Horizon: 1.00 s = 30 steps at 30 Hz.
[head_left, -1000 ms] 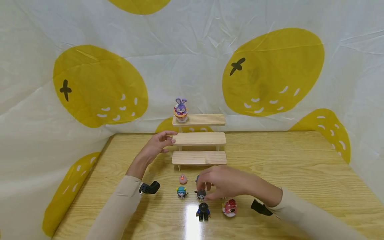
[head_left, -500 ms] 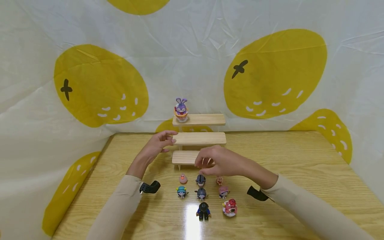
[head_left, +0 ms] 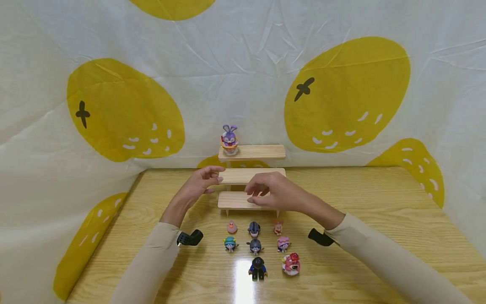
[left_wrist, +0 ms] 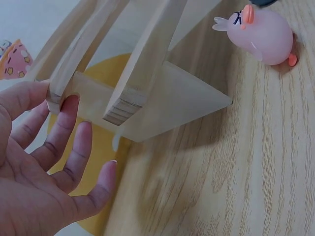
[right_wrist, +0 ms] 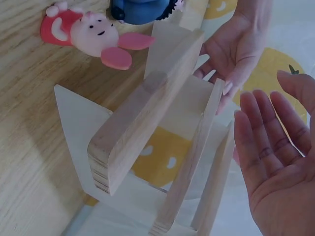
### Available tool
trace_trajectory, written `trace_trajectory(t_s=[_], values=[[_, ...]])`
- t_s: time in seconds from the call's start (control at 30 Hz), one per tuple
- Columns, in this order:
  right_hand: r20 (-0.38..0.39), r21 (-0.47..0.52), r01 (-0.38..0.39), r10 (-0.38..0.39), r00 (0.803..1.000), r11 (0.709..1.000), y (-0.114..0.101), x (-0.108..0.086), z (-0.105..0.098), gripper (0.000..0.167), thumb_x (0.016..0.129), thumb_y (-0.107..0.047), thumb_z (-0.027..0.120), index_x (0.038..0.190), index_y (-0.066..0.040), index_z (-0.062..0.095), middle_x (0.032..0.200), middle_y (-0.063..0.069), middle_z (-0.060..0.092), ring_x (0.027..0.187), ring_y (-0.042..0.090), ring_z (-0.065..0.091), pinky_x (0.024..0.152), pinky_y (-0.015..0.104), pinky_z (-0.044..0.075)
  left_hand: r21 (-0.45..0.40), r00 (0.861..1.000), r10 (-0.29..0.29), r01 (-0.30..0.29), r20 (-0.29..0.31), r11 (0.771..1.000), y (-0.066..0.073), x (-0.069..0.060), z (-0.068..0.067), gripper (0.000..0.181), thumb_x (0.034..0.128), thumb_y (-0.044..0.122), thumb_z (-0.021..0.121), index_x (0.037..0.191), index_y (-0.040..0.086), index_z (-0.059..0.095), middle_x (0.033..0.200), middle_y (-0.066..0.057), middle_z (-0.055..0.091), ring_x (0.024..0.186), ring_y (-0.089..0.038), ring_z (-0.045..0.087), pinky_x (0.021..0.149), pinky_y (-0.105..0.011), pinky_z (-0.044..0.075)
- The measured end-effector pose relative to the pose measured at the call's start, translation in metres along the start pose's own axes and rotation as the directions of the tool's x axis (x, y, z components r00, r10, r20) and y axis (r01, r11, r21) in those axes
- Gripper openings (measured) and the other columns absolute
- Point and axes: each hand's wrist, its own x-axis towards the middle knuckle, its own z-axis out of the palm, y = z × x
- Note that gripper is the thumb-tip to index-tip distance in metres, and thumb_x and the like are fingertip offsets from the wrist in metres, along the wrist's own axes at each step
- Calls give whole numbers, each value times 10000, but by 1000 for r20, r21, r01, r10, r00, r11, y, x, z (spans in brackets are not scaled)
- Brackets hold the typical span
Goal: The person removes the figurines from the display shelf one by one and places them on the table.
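A three-tier wooden display stand (head_left: 237, 175) with pale translucent side supports stands toward the back of the table. My left hand (head_left: 195, 185) pinches the left end of its middle board between thumb and fingers, as the left wrist view shows. My right hand (head_left: 275, 192) hovers over the lower boards, fingers relaxed and holding nothing. A purple rabbit figurine (head_left: 229, 141) sits at the left of the top board. In front of the stand are a pink duck figurine (left_wrist: 266, 37), a dark grey-blue figurine (head_left: 254, 228) and a pink pig-like figurine (right_wrist: 96, 32).
Nearer are figurines in a teal hat (head_left: 229, 243), a dark hat (head_left: 255, 246) and a pink hat (head_left: 283, 244). Closest are a black-and-blue toy figure (head_left: 257, 268) and a red-pink bear figurine (head_left: 291, 264). A fruit-patterned cloth (head_left: 235, 84) hangs behind the wooden table (head_left: 364, 198).
My right hand has risen from the figurines and moved away over the stand's lower boards, uncovering the figurines beneath it. The left hand stays at the middle board.
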Motion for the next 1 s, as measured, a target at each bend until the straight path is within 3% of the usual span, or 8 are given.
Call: trace_trajectory(t_s=[0.57, 0.83, 1.0], values=[[-171, 63, -62, 72, 983, 996, 12, 20, -4, 195, 901, -113, 786, 1074, -41, 731, 1017, 62, 749, 895, 165, 714, 765, 292, 594, -3, 1000, -5, 5, 7, 1000, 1, -1, 0, 399, 1013, 224, 654, 1399, 156, 583, 1161, -67, 548, 1149, -277, 563, 1035, -601, 421], [-241, 49, -130, 138, 961, 990, 13, 32, -5, 215, 906, -140, 784, 1096, -55, 731, 1066, 88, 742, 940, 174, 709, 795, 315, 595, -10, 1000, -6, 7, 11, 1000, 0, 1, 0, 409, 1022, 187, 634, 1422, 134, 567, 1229, -128, 546, 1207, -314, 552, 1047, -610, 411], [-280, 60, -149, 160, 947, 987, 16, 41, -6, 234, 908, -144, 784, 1113, -48, 725, 1065, 86, 738, 956, 192, 709, 818, 342, 594, -8, 1000, -2, 2, 6, 1000, -1, 1, -1, 378, 1010, 210, 658, 1382, 183, 601, 1203, -88, 564, 1174, -268, 569, 1031, -585, 432]])
